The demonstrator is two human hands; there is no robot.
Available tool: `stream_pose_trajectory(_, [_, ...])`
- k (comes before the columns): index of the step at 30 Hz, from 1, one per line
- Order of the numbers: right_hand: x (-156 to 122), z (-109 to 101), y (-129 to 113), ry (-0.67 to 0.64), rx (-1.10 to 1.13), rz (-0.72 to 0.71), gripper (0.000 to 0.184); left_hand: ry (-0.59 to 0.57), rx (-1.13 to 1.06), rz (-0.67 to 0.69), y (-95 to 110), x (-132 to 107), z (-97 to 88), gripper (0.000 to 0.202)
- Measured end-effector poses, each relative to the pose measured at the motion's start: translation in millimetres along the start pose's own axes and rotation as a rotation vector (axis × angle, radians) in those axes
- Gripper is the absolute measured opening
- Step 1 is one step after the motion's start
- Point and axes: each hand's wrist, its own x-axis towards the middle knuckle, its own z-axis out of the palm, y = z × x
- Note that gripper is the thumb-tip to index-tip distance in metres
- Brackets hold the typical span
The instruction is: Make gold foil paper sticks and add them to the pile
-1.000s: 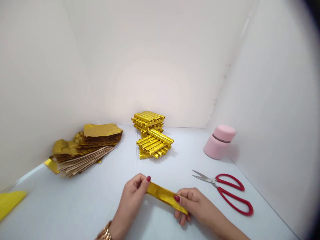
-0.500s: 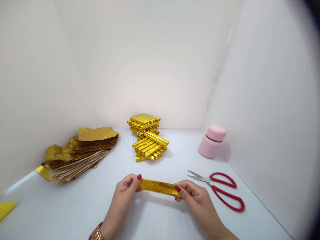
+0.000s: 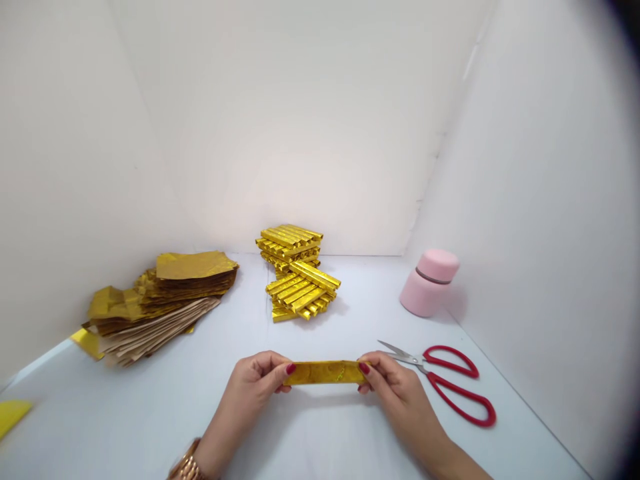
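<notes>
A folded strip of shiny gold paper (image 3: 325,373) stretches level between my two hands, above the near middle of the table. My left hand (image 3: 260,380) pinches its left end, thumb on top and fingers behind. At the right end my right hand (image 3: 387,383) grips it in the same way. Just beyond stands a crisscross stack of folded gold paper sticks (image 3: 303,293), with a taller pile of the same sticks (image 3: 290,239) behind it. The scissors (image 3: 440,373) with red handles lie right beside my right hand, blades slightly apart.
A thick, fanned pile of gold paper sheets (image 3: 195,267) with brown backs lies at the left. A pink lidded flask (image 3: 429,283) stands at the back right. Something yellow (image 3: 13,417) shows at the left edge. White walls bound the table (image 3: 125,420).
The gold strip has gone from slanting down to the right to lying level. My right hand has risen slightly, and both thumbs have shifted along the strip. The view has moved a little.
</notes>
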Motion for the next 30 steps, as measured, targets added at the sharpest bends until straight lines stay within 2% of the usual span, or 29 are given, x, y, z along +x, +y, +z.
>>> stream_pose_trajectory(2, [3.1, -0.9, 1.8, -0.045, -0.007, 0.007, 0.027, -0.006, 0.032, 0.009, -4.7, 2.5, -0.4, 0.028])
stream_pose_trajectory(7, [9.1, -6.1, 3.7, -0.063, -0.126, -0.128, 0.027, 0.029, 0.159, 0.098, -10.1, 3.8, -3.6, 0.024])
stream_pose_trajectory(12, [10.6, -9.0, 7.1, -0.138, -0.168, -0.124, 0.022, 0.052, 0.35, 0.206, -7.4, 1.6, -9.4, 0.02])
stream_pose_trajectory(18, [6.9, -7.6, 12.1, -0.113, -0.333, -0.272, 0.022, -0.056, 0.534, 0.359, -4.8, -1.6, -16.0, 0.015])
stream_pose_trajectory(22, [1.2, -7.2, 11.8, -0.17, -0.443, -0.371, 0.027, -0.119, 0.624, 0.443, -12.0, -5.5, -17.3, 0.017])
stream_pose_trajectory(26, [-5.5, -6.8, 8.2, -0.216, -0.534, -0.417, 0.031, -0.181, 0.693, 0.503, -18.0, -10.4, -16.0, 0.021])
stream_pose_trajectory(30, [-11.0, -7.6, 2.6, -0.235, -0.571, -0.424, 0.03, -0.196, 0.769, 0.505, -11.6, -17.9, -13.9, 0.022])
